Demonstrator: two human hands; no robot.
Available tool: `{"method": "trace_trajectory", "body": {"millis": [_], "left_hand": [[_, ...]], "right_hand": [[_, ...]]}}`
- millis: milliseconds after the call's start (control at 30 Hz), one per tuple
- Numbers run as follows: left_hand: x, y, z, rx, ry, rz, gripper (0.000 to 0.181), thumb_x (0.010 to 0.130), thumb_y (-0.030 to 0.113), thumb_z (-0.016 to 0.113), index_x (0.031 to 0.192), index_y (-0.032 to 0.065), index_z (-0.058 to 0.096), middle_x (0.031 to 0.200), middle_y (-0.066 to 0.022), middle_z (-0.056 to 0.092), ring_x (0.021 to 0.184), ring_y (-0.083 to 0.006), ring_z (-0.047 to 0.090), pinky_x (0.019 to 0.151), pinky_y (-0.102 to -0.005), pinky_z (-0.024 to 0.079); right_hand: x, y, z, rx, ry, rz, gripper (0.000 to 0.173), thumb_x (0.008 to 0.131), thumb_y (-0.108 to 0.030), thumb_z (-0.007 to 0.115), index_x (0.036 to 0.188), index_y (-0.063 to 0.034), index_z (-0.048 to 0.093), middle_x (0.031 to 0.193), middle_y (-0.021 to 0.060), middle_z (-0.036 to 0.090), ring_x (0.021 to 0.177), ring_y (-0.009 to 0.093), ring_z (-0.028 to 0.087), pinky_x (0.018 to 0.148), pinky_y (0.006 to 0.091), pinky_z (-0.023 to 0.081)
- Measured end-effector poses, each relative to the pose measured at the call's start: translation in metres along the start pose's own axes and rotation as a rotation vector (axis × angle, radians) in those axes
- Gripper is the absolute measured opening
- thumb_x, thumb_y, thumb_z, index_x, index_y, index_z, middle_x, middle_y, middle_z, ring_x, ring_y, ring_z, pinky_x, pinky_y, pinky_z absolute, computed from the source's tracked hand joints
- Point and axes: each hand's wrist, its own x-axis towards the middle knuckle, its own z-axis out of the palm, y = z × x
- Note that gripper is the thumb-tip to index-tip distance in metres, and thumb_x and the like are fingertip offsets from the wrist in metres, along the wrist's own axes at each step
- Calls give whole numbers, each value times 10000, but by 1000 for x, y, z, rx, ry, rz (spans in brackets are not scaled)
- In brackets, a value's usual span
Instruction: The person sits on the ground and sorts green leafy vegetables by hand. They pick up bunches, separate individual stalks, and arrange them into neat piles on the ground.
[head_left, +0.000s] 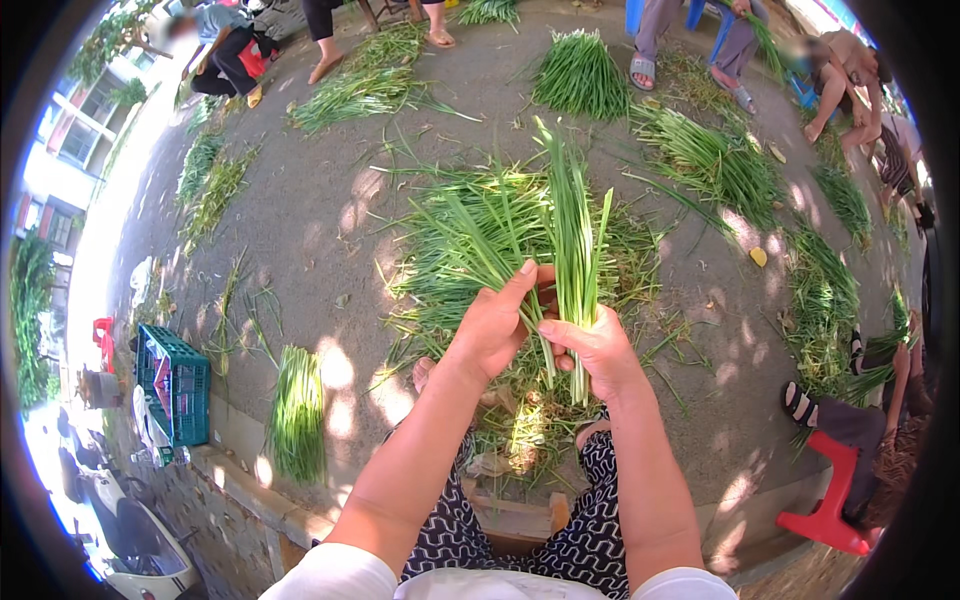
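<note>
My right hand (592, 349) grips a small upright bunch of long green chives (574, 232), its pale cut ends sticking out below the fingers. My left hand (499, 322) pinches several thinner chive stalks (480, 259) that fan out to the upper left, their lower ends crossing close to the right hand. Both hands nearly touch, held above a large loose pile of chives (457, 225) on the pavement. Trimmed yellowish scraps (529, 431) lie between my feet. Off to the left, a neat bundle of chives (296, 412) rests on the ground by the kerb.
A teal plastic crate (176, 386) stands at the left, with a parked scooter (139, 525) below it. A red stool (829, 495) is at lower right. More chive heaps lie ahead (581, 75) and to the right (712, 161). Several people sit around, handling greens.
</note>
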Motion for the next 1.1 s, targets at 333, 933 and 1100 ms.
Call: {"method": "trace_trajectory", "body": {"millis": [333, 933, 1100], "left_hand": [[-4, 3, -4, 204, -93, 59, 384, 928, 236, 536, 1228, 1, 493, 1089, -121, 589, 938, -195, 583, 773, -359, 508], [-4, 23, -19, 337, 116, 121, 234, 890, 123, 565, 1078, -17, 566, 886, -85, 637, 743, -144, 622, 601, -250, 505], [-3, 28, -34, 127, 165, 208, 222, 904, 129, 562, 1079, -7, 558, 895, -77, 621, 768, -156, 626, 610, -239, 525]], "right_hand": [[2, 2, -2, -8, 8, 23, 269, 778, -90, 679, 1017, -23, 575, 692, -8, 534, 537, 57, 454, 421, 212, 366], [3, -20, -38, 309, 184, -163, 176, 783, -62, 615, 926, 2, 535, 651, 80, 552, 524, 121, 550, 439, 203, 497], [0, -34, -61, 772, 219, -364, 128, 773, 9, 612, 891, -5, 567, 607, 64, 544, 437, 97, 516, 371, 173, 472]]}}
